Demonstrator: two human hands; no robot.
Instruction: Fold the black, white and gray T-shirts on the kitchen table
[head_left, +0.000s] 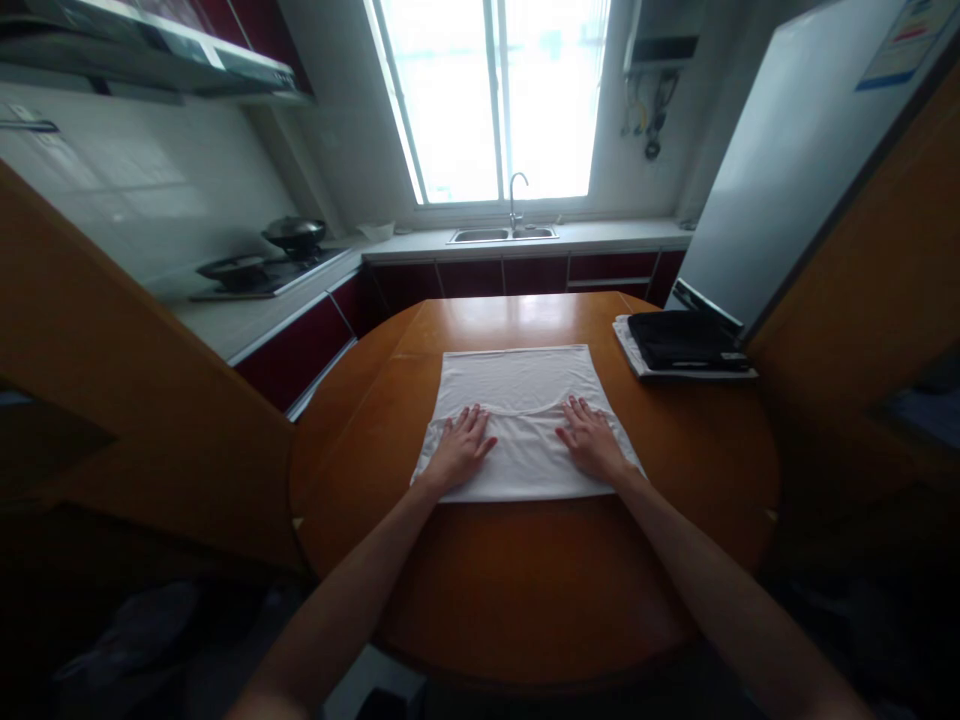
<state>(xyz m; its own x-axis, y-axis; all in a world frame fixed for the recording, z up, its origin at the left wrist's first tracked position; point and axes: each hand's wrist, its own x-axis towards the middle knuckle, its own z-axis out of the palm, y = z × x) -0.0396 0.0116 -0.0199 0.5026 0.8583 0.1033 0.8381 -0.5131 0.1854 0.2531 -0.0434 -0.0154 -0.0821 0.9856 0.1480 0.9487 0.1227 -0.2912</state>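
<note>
A white garment (521, 380) lies spread flat on the round wooden table (525, 580), folded into a rough rectangle with a curved neckline seam across its middle. My left hand (461, 447) rests palm down on the garment's near left part, fingers spread. My right hand (590, 437) presses flat on the near right part, fingers apart too. Neither hand grips the cloth.
A stack of folded dark and white clothes (682, 343) sits at the table's far right edge. A tall fridge (795, 160) stands behind it. A counter with sink (504, 235) under the window, and a stove with pans (262, 265) at left.
</note>
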